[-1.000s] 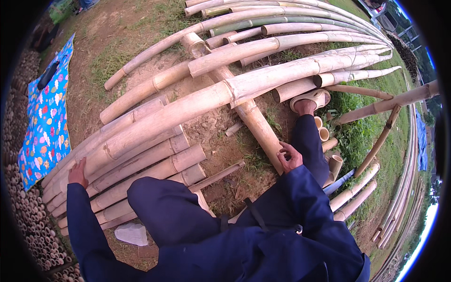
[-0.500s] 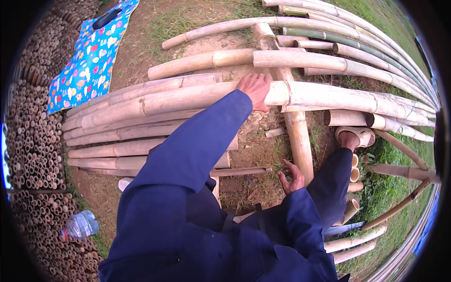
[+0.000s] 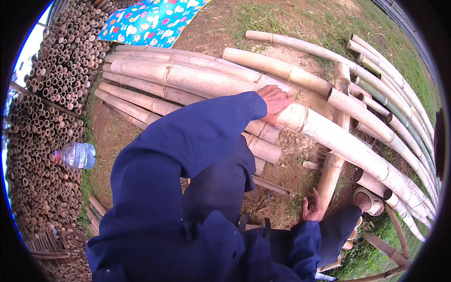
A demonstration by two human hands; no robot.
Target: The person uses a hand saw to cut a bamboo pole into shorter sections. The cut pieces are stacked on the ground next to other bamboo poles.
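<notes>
A long, thick bamboo pole (image 3: 338,138) runs from the upper left to the lower right across a bamboo crosspiece (image 3: 331,171). My left hand (image 3: 276,104) is wrapped over the top of this pole, left of the crosspiece and beside one of its joints. Down near the lower end of the crosspiece is my right hand (image 3: 312,205), its fingers loosely curled and apart, with nothing in them. Beyond the held pole, another bamboo pole (image 3: 361,115) rests over the crosspiece.
Several cut bamboo lengths (image 3: 134,96) lie at the left, and more poles (image 3: 399,77) at the right. Stacked bamboo (image 3: 47,136) fills the far left, near a plastic bottle (image 3: 77,155). A blue patterned cloth (image 3: 150,23) lies behind. My sandalled foot (image 3: 369,202) is at the right.
The view has turned, so the poles now slant down to the right. My left hand and the gripped pole have shifted left relative to the crosspiece. My right hand remains open near it.
</notes>
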